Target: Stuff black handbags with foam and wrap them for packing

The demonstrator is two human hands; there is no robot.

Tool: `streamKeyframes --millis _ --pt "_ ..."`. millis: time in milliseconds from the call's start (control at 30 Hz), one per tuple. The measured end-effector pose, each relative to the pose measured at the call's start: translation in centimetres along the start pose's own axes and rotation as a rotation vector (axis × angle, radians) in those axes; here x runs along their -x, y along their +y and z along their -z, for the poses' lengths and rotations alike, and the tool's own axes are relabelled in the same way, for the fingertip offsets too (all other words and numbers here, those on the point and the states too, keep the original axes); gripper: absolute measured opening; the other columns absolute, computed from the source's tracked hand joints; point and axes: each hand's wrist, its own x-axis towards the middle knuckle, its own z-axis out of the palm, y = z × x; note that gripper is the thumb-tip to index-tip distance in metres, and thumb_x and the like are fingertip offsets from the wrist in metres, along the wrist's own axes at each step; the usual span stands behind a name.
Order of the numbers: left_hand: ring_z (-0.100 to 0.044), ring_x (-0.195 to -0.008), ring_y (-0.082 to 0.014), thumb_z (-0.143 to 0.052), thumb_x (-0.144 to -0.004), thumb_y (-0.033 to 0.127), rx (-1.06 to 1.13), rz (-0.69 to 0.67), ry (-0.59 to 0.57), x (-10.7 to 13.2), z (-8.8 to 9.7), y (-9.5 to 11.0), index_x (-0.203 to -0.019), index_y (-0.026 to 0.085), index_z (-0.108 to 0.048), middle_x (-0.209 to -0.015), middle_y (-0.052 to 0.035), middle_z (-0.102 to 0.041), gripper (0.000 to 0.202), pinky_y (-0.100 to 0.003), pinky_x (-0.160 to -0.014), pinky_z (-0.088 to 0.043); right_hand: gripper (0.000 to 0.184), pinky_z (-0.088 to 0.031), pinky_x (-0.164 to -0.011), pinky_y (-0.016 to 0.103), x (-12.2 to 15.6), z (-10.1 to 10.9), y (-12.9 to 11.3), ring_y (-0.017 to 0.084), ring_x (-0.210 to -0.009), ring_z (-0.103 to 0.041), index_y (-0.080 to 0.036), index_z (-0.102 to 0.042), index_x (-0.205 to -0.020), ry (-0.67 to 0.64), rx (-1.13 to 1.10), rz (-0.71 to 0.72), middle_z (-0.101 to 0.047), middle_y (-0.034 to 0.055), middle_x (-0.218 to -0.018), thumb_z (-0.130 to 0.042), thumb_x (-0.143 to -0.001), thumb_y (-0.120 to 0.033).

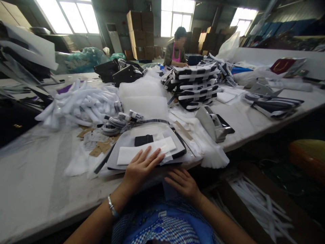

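My left hand (pixel 141 167) lies flat, fingers spread, on the near edge of a folded white paper strip (pixel 146 151). The strip rests on a flat grey bag piece (pixel 152 130) with a black patch (pixel 143 140) and dark trim. My right hand (pixel 183 183) sits just below the table edge at my lap. Its fingers are loosely stretched toward the left, resting on dark fabric, and nothing shows in them.
A pile of rolled white paper (pixel 81 103) lies at the left. White foam sheets (pixel 146 98) and a stack of striped bags (pixel 195 84) stand behind. A tape dispenser (pixel 213 123) sits to the right. A person works at the far end (pixel 176 49). A box of white rolls (pixel 259 203) stands on the floor.
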Motion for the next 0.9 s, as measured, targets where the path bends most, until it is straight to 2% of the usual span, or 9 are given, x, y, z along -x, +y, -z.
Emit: streamKeyframes --millis 167,433,567,733,900 --pt "-0.042 -0.141 -0.0282 -0.055 -0.099 0.025 -0.010 -0.002 -0.006 -0.1 0.3 0.2 -0.151 0.030 -0.039 -0.150 -0.0027 -0.049 0.055 -0.047 -0.110 -0.045 0.031 -0.051 -0.105 0.043 -2.1 1.1 -0.7 0.019 -0.116 -0.066 -0.017 -0.067 -0.122 0.004 -0.178 0.048 -0.075 0.0089 -0.113 -0.047 -0.100 -0.014" --pt "-0.041 -0.142 -0.0288 -0.053 -0.100 0.024 0.004 0.011 -0.021 0.1 0.0 0.1 -0.150 0.032 -0.041 -0.150 -0.0007 -0.050 0.052 -0.048 -0.111 -0.044 0.032 -0.052 -0.105 0.043 -1.9 2.7 -2.0 0.020 -0.119 -0.065 -0.015 -0.067 -0.122 -0.049 -0.196 0.029 -0.074 0.0093 -0.118 -0.044 -0.100 -0.011" --pt "-0.043 -0.141 -0.0274 -0.051 -0.100 0.023 0.005 0.011 -0.025 0.1 -0.1 0.3 -0.147 0.032 -0.045 -0.148 -0.0013 -0.052 0.048 -0.047 -0.111 -0.044 0.032 -0.055 -0.102 0.040 -3.3 4.4 -2.0 0.019 -0.115 -0.067 -0.016 -0.065 -0.125 -0.051 -0.228 0.012 -0.074 0.0086 -0.116 -0.044 -0.101 -0.011" --pt "-0.044 -0.140 -0.0274 -0.051 -0.100 0.023 0.009 0.002 -0.023 0.3 -0.4 0.5 -0.146 0.034 -0.047 -0.149 -0.0006 -0.051 0.047 -0.046 -0.112 -0.042 0.037 -0.057 -0.100 0.039 -7.2 6.7 -0.6 0.019 -0.109 -0.070 -0.018 -0.060 -0.132 -0.056 -0.255 0.020 -0.076 0.0084 -0.112 -0.046 -0.099 -0.010" --pt "-0.045 -0.140 -0.0286 -0.050 -0.101 0.025 0.018 0.009 0.004 0.4 -0.7 0.7 -0.144 0.032 -0.050 -0.150 0.0007 -0.050 0.044 -0.048 -0.110 -0.044 0.037 -0.052 -0.105 0.046 -10.8 6.5 2.4 0.024 -0.120 -0.064 -0.017 -0.061 -0.131 -0.059 -0.152 0.088 -0.074 0.0101 -0.117 -0.044 -0.099 -0.010"
